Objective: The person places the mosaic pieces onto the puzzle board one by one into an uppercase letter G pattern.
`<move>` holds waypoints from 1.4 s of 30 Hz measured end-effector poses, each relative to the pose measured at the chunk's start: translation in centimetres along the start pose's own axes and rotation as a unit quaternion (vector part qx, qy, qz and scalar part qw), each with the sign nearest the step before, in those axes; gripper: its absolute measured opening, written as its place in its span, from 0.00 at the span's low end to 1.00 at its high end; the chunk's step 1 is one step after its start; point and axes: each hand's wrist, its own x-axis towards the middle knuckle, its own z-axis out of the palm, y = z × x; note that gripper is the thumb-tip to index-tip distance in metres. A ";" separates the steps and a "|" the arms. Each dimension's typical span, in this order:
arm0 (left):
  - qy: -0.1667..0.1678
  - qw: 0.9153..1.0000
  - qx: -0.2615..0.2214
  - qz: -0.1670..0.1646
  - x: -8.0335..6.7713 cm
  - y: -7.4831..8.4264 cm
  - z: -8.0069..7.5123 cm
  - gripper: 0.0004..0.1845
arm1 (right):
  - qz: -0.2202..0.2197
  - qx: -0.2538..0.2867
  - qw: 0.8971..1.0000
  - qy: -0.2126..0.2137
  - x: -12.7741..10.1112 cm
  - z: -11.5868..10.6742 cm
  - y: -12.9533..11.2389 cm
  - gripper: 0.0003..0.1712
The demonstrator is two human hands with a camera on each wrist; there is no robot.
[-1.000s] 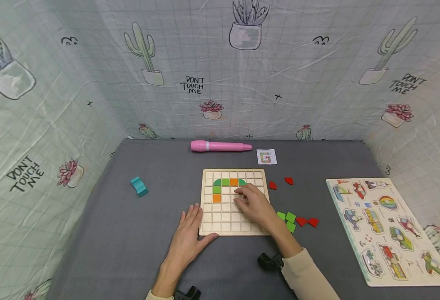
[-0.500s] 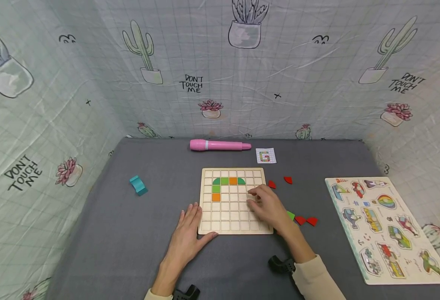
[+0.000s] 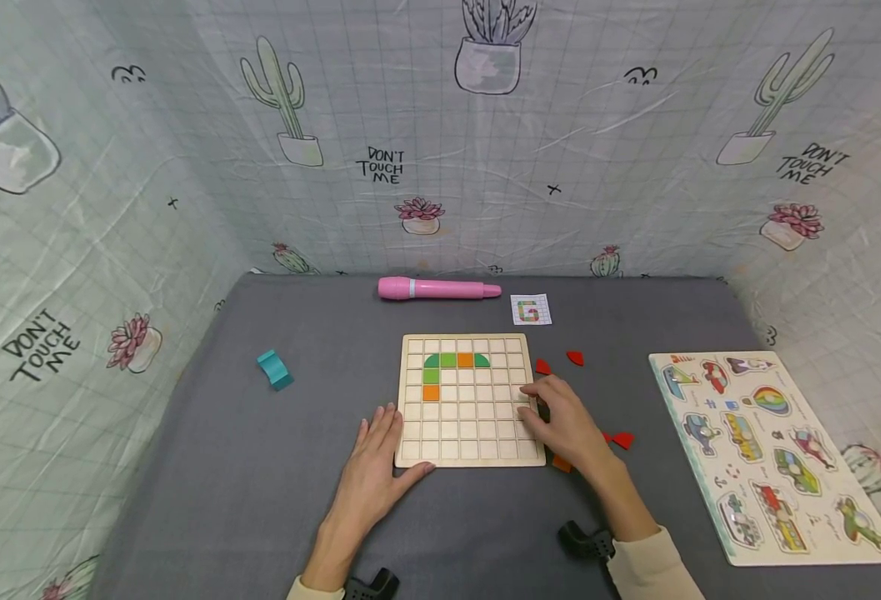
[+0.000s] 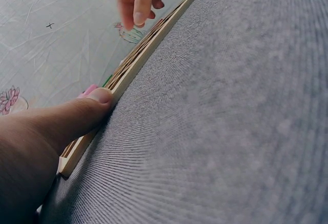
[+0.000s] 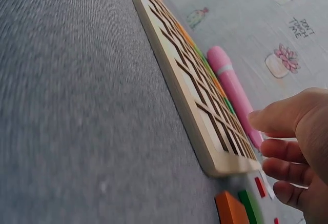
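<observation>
Left hand (image 3: 375, 467) flat on the cloth, fingers straight and together, thumb tip against the board's (image 3: 470, 454) near-left corner; the left wrist view shows the thumb (image 4: 97, 101) pressed to the edge. Right hand (image 3: 566, 421) at the board's right edge, fingers loosely curled and a little apart; I can't tell whether anything is pinched under them.

Board sits mid-table, with four tiles (image 3: 456, 360) in its top row and two more (image 3: 431, 384) down the left.

Risks as I judge them:
- Loose tiles lie under and beside my right hand: an orange one (image 3: 562, 463) at my wrist, red ones (image 3: 623, 439) just right. A blind sweep could scatter them or knock one off the cloth.
- Only one thumb pins the board. A sideways nudge from the right could slide it and shake the seated tiles out of their squares.
- The right wrist view shows orange (image 5: 231, 208) and green (image 5: 251, 206) tiles near the board's corner, easy to grab the wrong colour.
</observation>
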 end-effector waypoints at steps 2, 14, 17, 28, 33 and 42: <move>0.000 1.000 0.001 0.000 0.0 0.0 -0.1 0.49 | 0.010 -0.005 1.000 -0.002 -0.2 -0.2 0.2 0.17; 0.002 1.000 0.005 0.003 0.0 0.0 -0.2 0.49 | 0.044 -0.031 0.998 -0.018 -1.7 -1.2 1.3 0.20; 0.003 1.000 0.005 0.002 0.0 0.0 -0.2 0.49 | 0.040 -0.039 0.998 -0.021 -2.0 -1.4 1.6 0.21; 0.001 1.000 0.000 0.003 -0.1 0.0 -0.2 0.50 | 0.031 -0.062 0.997 -0.027 -3.0 -1.8 2.3 0.18; 0.004 1.000 0.000 0.003 -0.1 0.0 -0.1 0.50 | 0.033 -0.056 0.997 -0.027 -3.0 -1.9 2.6 0.14; 0.017 1.000 0.008 0.009 0.0 0.1 0.0 0.50 | 0.081 -0.045 0.995 -0.028 -2.9 -2.1 2.6 0.13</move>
